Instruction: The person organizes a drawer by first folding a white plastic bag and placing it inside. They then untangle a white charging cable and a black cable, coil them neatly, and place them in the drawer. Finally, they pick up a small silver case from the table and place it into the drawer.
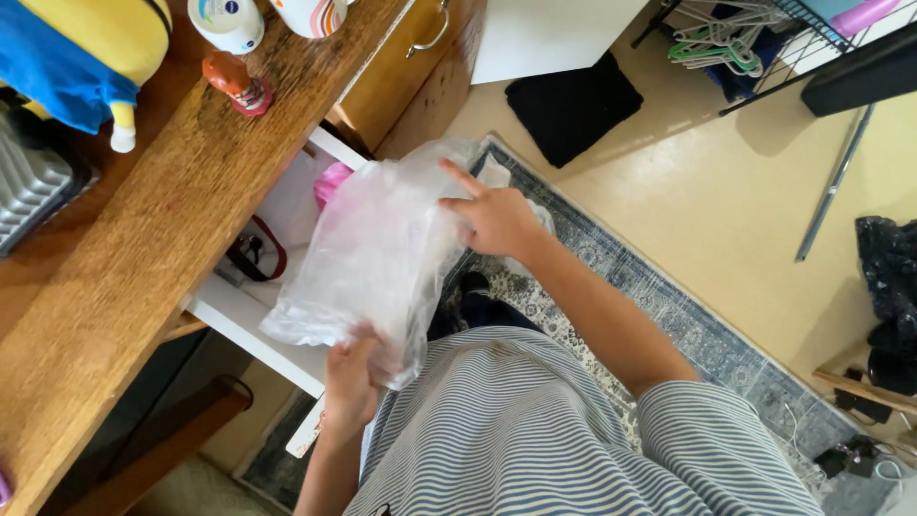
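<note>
My fingers first: left hand (351, 377) has fingers curled shut, pinching the near bottom edge of the clear plastic bag (368, 253); right hand (495, 220) has fingers spread, index pointing out, palm pressed flat on the bag's far side. So bag is stretched between both hands, held up over the open white drawer (250, 325), prob. to keep it taut and off the drawer contents.

L to R: far left on the wooden desk top (143, 220) sits a yellow-and-blue plush toy (81, 53), next to it a small orange-capped bottle (234, 84), a white round tub (227, 21) and a striped cup (310, 14) near the back edge. Below the desk edge, drawer is pulled out; inside I see a dark red strap (258, 253) and sth pink (332, 180), partly hidden behind bag. Bag contents: can't tell, film too cloudy. Right of me: patterned blue-grey rug (688, 325), black mat (571, 103), hangers (721, 43) on a rack, black bag (888, 268) on floor far right.
</note>
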